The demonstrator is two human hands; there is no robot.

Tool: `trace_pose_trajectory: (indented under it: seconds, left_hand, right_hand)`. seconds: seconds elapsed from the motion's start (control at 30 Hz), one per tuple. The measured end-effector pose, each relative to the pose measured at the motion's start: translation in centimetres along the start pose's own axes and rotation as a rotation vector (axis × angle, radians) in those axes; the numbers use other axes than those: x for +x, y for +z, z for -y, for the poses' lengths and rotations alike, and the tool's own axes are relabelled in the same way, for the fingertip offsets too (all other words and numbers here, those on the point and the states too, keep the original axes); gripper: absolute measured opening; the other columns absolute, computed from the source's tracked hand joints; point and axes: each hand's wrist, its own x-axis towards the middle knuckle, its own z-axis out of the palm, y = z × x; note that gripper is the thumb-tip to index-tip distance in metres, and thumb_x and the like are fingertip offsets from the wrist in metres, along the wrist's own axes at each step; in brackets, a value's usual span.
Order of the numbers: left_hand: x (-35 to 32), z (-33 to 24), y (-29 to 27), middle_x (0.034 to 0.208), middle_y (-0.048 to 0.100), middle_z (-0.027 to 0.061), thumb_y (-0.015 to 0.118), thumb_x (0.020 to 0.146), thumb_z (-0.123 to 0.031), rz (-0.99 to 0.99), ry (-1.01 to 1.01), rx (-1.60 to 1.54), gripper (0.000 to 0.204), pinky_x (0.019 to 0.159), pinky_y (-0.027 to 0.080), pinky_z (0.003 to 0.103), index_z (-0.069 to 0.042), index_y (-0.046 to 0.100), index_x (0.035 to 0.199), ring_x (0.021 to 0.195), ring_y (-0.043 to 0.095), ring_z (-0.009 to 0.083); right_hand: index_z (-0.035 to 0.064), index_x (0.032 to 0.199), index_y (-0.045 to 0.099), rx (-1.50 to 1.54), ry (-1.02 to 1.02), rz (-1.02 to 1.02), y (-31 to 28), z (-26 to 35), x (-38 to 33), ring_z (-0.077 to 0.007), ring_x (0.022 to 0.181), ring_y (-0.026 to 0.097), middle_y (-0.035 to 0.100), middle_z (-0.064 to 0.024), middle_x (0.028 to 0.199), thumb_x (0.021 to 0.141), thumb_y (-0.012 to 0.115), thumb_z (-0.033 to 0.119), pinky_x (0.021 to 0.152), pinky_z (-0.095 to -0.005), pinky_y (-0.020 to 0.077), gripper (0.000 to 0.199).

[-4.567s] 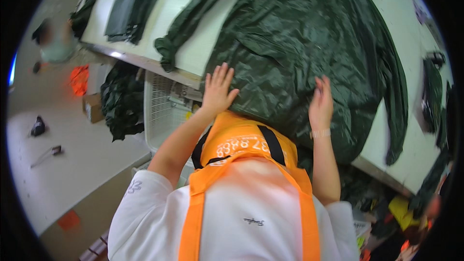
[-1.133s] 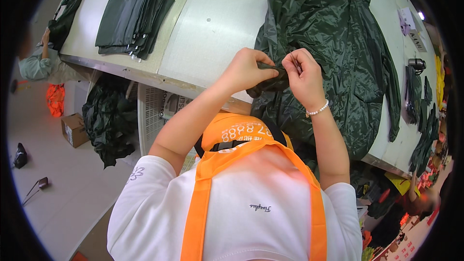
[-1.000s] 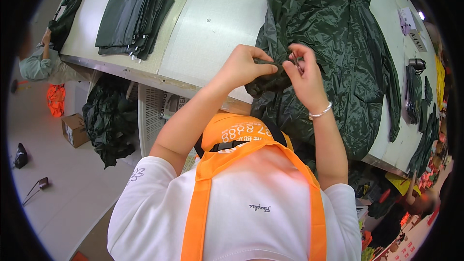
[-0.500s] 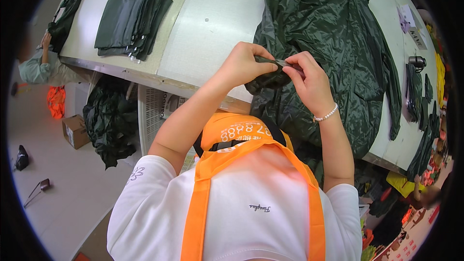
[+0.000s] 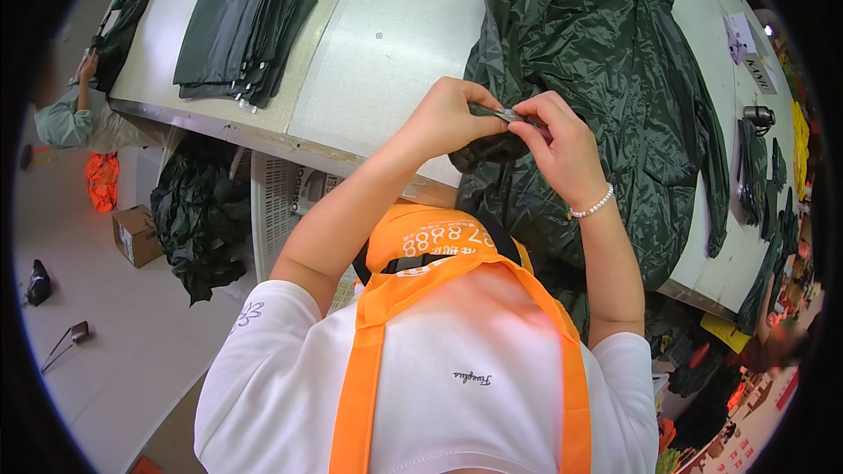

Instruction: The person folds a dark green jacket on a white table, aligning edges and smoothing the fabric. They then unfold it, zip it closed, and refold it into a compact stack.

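A glossy dark green jacket (image 5: 597,79) lies spread on the table, with a long sleeve down its right side. Near the table's front edge, my left hand (image 5: 452,118) pinches a bunched part of this fabric between thumb and fingers. My right hand (image 5: 562,145), a beaded bracelet at its wrist, is closed close beside it. Between its thumb and fingers is a small, thin, grey, metallic-looking piece (image 5: 507,114), its tip against the fabric at my left fingertips. My fingers cover most of that piece, so its kind is unclear.
Folded dark green garments (image 5: 237,31) are stacked at the table's (image 5: 342,61) far left. A dark green heap (image 5: 200,219) hangs below, near a cardboard box (image 5: 138,235). At the right are a flask (image 5: 757,114) and more garments. Another person's hand (image 5: 87,67) touches dark cloth at far left.
Both my hands have shifted very slightly. More of the grey piece shows between my fingertips, and both hands keep their grip.
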Motion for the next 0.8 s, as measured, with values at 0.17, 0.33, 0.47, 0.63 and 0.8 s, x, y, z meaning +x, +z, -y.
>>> trace_pose_trajectory:
  seconds: [0.17,0.33,0.47,0.63,0.8]
  left_hand:
    - [0.0,0.2,0.0,0.068,0.065,0.0040,0.076,0.070,-0.014,0.026,-0.005,0.017,0.022,0.054,0.045,0.022,0.001,0.069,0.084,0.060,0.056,0.0069]
    - [0.1,-0.2,-0.4,0.070,0.066,0.0036,0.077,0.071,-0.015,0.028,-0.002,-0.047,0.023,0.054,0.046,0.022,-0.001,0.069,0.087,0.060,0.059,0.0085]
    - [0.0,-0.7,-0.9,0.073,0.065,0.0027,0.076,0.074,-0.015,0.033,-0.107,-0.131,0.022,0.056,0.047,0.022,-0.001,0.069,0.089,0.063,0.059,0.0086]
    - [1.1,0.8,-0.9,0.081,0.066,0.0038,0.073,0.078,-0.014,0.007,-0.086,-0.436,0.020,0.063,0.048,0.023,0.000,0.066,0.091,0.071,0.061,0.0093]
    - [2.2,0.9,-1.0,0.085,0.066,0.0064,0.070,0.080,-0.010,0.047,-0.165,-0.784,0.019,0.066,0.052,0.025,0.001,0.062,0.094,0.074,0.064,0.0128]
  right_hand:
    - [0.0040,0.094,0.060,0.056,0.016,-0.032,0.2,-0.7,-0.1,-0.0155,0.067,0.059,0.059,-0.0054,0.085,0.083,0.067,0.013,0.061,-0.0251,0.0462,0.016]
    - [0.0036,0.111,0.060,0.494,0.316,0.052,-0.1,-3.4,0.2,-0.0005,0.068,0.044,0.057,0.0050,0.094,0.079,0.074,0.011,0.062,-0.0166,0.0406,0.036]
    - [0.0058,0.105,0.064,0.442,0.227,-0.073,0.7,-3.2,-0.2,-0.0018,0.064,0.041,0.054,0.0039,0.093,0.073,0.076,0.005,0.055,-0.0174,0.0358,0.035]
    - [0.0073,0.099,0.062,0.158,-0.130,-0.022,0.4,-0.3,-0.8,-0.0109,0.071,0.054,0.053,-0.0029,0.095,0.070,0.077,0.006,0.057,-0.0216,0.0440,0.033]
    - [0.0041,0.107,0.050,-0.003,-0.192,-0.143,1.1,0.2,-1.8,-0.0235,0.075,0.061,0.056,-0.0093,0.097,0.078,0.072,0.013,0.062,-0.0319,0.0500,0.037]
